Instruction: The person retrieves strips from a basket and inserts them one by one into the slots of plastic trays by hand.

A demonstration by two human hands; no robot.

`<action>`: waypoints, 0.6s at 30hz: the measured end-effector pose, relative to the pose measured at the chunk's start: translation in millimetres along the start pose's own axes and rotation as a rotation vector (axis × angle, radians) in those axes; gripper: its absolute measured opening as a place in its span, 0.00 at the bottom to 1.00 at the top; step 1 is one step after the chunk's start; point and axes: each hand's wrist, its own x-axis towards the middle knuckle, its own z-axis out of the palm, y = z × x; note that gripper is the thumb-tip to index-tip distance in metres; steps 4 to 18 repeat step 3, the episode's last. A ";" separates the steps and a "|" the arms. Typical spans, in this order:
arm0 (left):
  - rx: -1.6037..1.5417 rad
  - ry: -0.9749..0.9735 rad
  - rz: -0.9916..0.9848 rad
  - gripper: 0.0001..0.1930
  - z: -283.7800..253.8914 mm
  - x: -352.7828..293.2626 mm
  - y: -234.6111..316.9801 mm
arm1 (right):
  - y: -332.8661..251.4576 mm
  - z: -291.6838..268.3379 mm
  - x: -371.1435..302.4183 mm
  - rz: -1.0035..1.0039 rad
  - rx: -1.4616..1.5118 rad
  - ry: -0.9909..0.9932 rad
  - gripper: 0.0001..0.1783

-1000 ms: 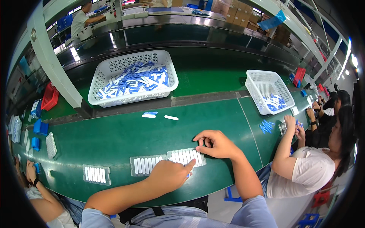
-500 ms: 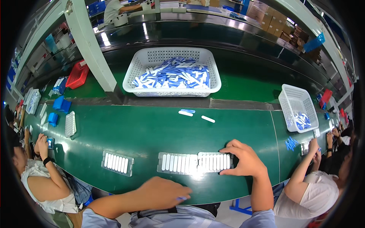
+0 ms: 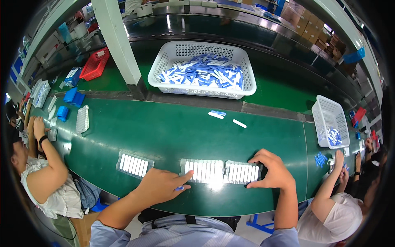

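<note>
Two clear plastic trays stand end to end on the green table, each with a row of white round-ended strips. My right hand (image 3: 272,171) grips the right tray (image 3: 242,173) by its right end, thumb at the near corner and fingers at the far one. My left hand (image 3: 161,185) is at the left tray (image 3: 203,171), its index fingertip on or just over the leftmost strips. A small blue strip (image 3: 179,188) shows between its thumb and curled fingers. Farther left lies a third tray (image 3: 134,164) of white strips, partly behind my left hand.
A white basket (image 3: 201,91) heaped with blue and white strips stands beyond the table's back ledge. Several loose strips (image 3: 239,123) lie before it. A smaller white basket (image 3: 329,123) is at right. People (image 3: 49,177) work on both sides. A metal post (image 3: 117,45) rises at back left.
My left hand has moved up and left from the near table edge to the left tray. My right hand still grips the right tray. The whole view has shifted slightly.
</note>
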 end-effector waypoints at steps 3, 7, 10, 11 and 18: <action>-0.025 0.010 0.028 0.25 -2.5 -1.9 0.2 | -0.6 -1.8 -1.6 0.015 0.001 -0.009 0.34; -0.025 0.010 0.028 0.25 -2.5 -1.9 0.2 | -0.6 -1.8 -1.6 0.015 0.001 -0.009 0.34; -0.025 0.010 0.028 0.25 -2.5 -1.9 0.2 | -0.6 -1.8 -1.6 0.015 0.001 -0.009 0.34; -0.025 0.010 0.028 0.25 -2.5 -1.9 0.2 | -0.6 -1.8 -1.6 0.015 0.001 -0.009 0.34; -0.025 0.010 0.028 0.25 -2.5 -1.9 0.2 | -0.6 -1.8 -1.6 0.015 0.001 -0.009 0.34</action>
